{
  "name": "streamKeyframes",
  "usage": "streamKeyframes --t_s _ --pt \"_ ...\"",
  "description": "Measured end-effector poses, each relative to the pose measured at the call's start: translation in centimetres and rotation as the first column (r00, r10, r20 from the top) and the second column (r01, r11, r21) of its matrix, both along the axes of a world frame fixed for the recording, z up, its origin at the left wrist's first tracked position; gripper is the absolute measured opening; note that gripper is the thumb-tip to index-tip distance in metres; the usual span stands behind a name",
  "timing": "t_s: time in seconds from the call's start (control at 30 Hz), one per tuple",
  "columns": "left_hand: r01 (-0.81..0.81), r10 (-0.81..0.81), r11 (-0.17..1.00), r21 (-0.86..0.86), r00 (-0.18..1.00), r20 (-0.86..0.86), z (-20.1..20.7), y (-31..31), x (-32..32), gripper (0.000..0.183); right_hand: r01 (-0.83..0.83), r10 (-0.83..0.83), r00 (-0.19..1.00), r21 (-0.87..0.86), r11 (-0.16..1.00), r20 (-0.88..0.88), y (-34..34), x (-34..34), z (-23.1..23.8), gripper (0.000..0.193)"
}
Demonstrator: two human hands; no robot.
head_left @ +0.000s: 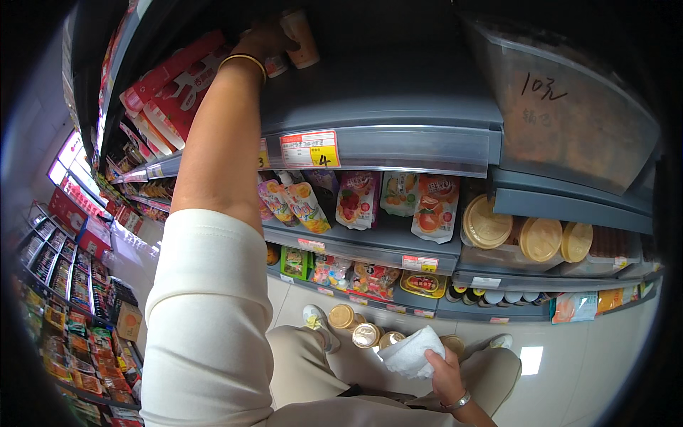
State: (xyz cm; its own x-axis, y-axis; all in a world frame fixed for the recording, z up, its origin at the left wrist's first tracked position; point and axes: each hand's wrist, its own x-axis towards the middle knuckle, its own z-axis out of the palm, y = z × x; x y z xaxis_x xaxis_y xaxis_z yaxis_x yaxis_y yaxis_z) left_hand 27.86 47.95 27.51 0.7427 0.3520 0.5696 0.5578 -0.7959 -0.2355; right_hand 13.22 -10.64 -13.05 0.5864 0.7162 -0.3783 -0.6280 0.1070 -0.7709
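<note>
Shop aisle, pale tiled floor [569,363], grey shelves in front of me, and it's pretty dark at the back of the top shelf [370,96]. All I've got is the head view. My left hand [265,39] is way up in that shadow, with fingers against a pale cup [302,37]; a smaller white-and-red cup [276,66] sits just under it. Fingers look part curled, but honestly I can't tell if they've closed on anything. My right hand [447,373] is down by my knee, curled tight around a bunched white cloth [413,354].

What could go wrong? I reckon the cups are the risk: I'm at full stretch in bad light, so a clumsy knuckle could tip one into the other. And there are gold-lidded tubs [366,334] on the floor between my shoes [319,324], so a careless step could knock those over.

As for what's in the way, red boxes [188,85] crowd the left of my wrist, and the clear lip [427,153] runs along the shelf front below my reach. A big see-through bin [569,107] stands off to the right. Drink pouches [435,206] fill the shelf below.
</note>
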Motion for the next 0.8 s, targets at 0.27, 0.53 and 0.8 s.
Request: streamKeyframes --t_s 0.27,0.53,0.8 --pt "-0.014 0.004 0.986 0.168 0.998 0.063 1.2 -1.3 -0.5 0.062 -0.021 0.021 1.000 -0.048 0.999 0.009 0.2 -0.1 -0.2 0.027" --pt "0.052 -0.115 0.898 0.437 0.986 0.118 0.2 -1.7 -1.0 0.054 -0.005 0.013 0.996 -0.093 0.996 0.086 -0.1 -0.1 -1.8 0.025" --pt "0.403 -0.253 0.879 -0.255 0.847 0.467 0.7 -6.3 -9.4 0.068 0.008 -0.001 0.987 -0.041 0.999 0.162 0.6 -0.2 -4.3 0.028"
